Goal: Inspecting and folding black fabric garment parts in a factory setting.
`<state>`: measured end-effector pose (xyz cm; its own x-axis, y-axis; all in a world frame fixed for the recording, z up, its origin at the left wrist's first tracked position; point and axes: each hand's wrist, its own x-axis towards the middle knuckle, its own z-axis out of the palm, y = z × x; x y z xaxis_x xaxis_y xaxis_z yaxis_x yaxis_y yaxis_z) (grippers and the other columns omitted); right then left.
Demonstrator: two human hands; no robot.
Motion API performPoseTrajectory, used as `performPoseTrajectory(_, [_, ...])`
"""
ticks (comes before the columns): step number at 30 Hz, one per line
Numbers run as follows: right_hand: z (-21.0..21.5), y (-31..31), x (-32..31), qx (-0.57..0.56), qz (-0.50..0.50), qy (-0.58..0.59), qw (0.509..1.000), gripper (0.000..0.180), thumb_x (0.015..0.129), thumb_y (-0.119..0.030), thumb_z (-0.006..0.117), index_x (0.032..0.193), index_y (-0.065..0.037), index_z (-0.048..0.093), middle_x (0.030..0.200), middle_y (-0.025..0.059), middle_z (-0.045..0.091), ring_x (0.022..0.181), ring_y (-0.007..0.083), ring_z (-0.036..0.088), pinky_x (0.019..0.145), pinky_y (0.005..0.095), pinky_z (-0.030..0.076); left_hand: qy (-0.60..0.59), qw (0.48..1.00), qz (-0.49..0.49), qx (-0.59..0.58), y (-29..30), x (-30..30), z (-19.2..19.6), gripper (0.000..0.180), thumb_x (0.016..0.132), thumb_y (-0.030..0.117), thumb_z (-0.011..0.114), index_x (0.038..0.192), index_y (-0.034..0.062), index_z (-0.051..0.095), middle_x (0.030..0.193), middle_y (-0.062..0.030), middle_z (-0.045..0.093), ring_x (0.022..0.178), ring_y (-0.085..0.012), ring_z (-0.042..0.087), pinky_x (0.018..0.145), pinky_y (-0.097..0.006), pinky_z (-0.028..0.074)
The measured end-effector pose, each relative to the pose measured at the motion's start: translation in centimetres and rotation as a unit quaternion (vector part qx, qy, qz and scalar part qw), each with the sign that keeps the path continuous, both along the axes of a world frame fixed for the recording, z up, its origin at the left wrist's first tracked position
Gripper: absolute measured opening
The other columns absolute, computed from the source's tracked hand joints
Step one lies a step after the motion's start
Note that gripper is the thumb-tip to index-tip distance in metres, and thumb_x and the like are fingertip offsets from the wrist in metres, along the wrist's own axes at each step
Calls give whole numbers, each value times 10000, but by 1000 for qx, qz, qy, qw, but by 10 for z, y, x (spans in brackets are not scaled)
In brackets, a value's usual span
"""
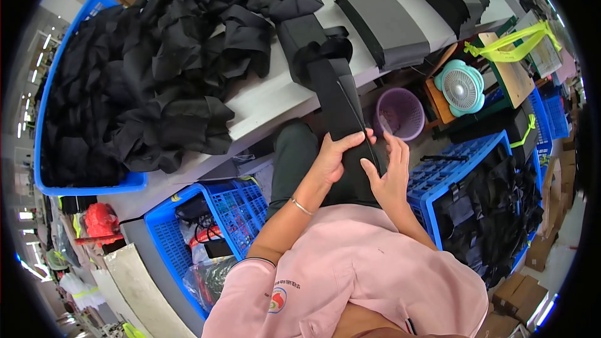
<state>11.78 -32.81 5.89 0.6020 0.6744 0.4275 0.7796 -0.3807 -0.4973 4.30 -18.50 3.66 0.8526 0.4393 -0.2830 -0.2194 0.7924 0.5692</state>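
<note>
Leftmost, a blue bin (87, 181) heaped with crumpled black fabric pieces (138, 81) sits on the white bench (275, 94). Further right, the left hand (332, 156) clasps a long black fabric strip (341, 103) that runs from the bench edge down to the lap, thumb over its face. The right hand (389, 178) pinches the strip's right edge with fingers spread. This looks like the folding or aligning step; next would likely come pressing the edges even. Flat grey pads (388, 25) lie beyond.
</note>
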Motion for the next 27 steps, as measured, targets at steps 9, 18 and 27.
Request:
performPoseTrajectory(9, [-22,23,38,73,161,484,857,479,990,-150,583,1410,55,480,1333,129,607,1187,152,561,1028,264,412,254,749,259,554,42,4,-7,372,987,262,587,1278,35,640,1573,-206,274,1432,-359,243,1163,-442,236])
performPoseTrajectory(18, [8,63,54,-57,136,327,933,447,934,-120,603,1356,10,535,1183,229,674,1084,254,683,917,317,492,278,554,273,736,136,40,-10,474,728,-154,502,1131,-10,705,1418,-125,548,1383,-348,423,1125,-396,385])
performPoseTrajectory(27, [-38,139,72,8,138,-28,990,292,794,-169,673,1039,-11,658,948,196,694,884,382,683,728,469,551,45,617,125,776,64,19,37,260,774,-76,615,980,23,738,1373,-58,608,1338,-312,499,985,-368,522])
